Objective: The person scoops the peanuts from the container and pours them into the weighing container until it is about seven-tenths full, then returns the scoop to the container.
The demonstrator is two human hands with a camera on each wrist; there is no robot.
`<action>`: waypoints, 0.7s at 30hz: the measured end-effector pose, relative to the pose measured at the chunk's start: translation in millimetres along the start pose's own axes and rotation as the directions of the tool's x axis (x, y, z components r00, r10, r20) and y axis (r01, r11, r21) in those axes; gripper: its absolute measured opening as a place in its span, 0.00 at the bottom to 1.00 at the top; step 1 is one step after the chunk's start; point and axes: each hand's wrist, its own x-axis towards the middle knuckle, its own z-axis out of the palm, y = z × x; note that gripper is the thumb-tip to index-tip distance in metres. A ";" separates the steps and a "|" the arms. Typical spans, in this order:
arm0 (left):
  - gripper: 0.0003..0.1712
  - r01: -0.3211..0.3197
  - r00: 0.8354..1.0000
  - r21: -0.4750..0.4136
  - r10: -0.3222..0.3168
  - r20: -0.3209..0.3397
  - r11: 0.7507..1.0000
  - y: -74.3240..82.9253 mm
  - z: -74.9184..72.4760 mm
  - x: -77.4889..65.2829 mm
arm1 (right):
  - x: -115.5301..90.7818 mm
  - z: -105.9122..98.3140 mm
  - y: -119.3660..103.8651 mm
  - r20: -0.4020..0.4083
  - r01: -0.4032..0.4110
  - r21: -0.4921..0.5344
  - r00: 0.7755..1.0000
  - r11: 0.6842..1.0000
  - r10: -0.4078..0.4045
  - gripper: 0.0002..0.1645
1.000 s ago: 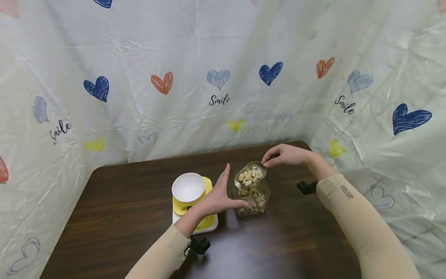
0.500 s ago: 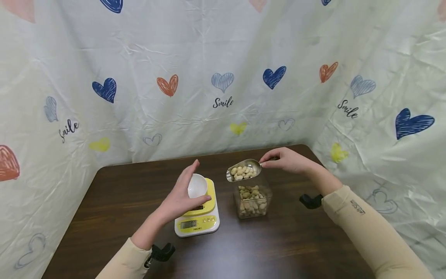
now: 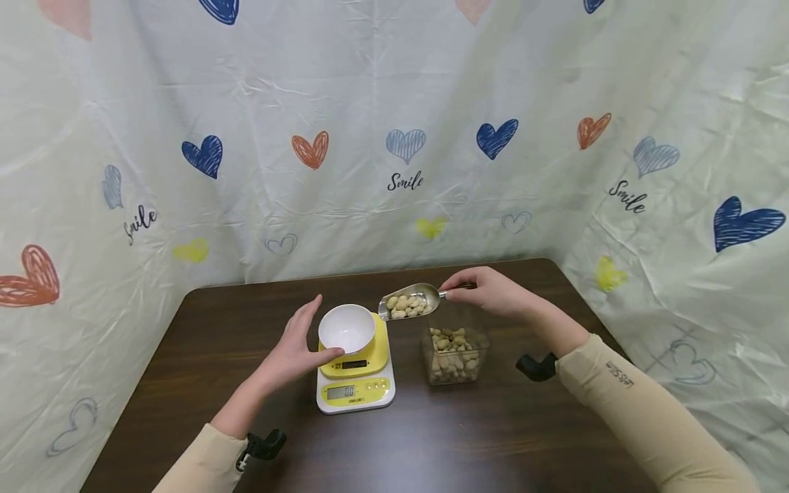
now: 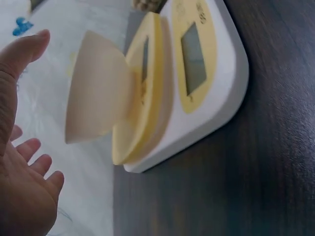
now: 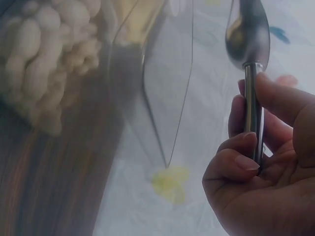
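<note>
My right hand (image 3: 490,289) grips the handle of a metal scoop (image 3: 430,296), fingers curled round it in the right wrist view. Several unshelled peanuts (image 3: 407,306) lie in the scoop, whose mouth points left towards a white bowl (image 3: 346,326). The bowl sits on the yellow platform of a white and yellow kitchen scale (image 3: 372,396) that reads about zero. Beside the bowl's left side is my left hand (image 3: 292,355), thumb and fingers spread apart; the left wrist view shows a gap between hand and bowl. Below the scoop stands a clear plastic container (image 3: 457,378) of peanuts (image 3: 453,346).
The dark wooden table (image 3: 407,452) carries the scale and, to its right, the container. A pale curtain (image 3: 351,226) with printed hearts hangs behind the table and along its sides.
My left hand has moved left from beside the container to the bowl's left side. The right hand has raised the loaded scoop and carried it left, from over the container towards the bowl.
</note>
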 end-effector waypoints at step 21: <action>0.70 0.144 0.983 -0.038 -0.138 0.120 0.989 -22.7 16.9 14.8 | 30.7 40.0 -24.6 -0.010 0.047 -0.072 0.999 0.996 -0.048 0.14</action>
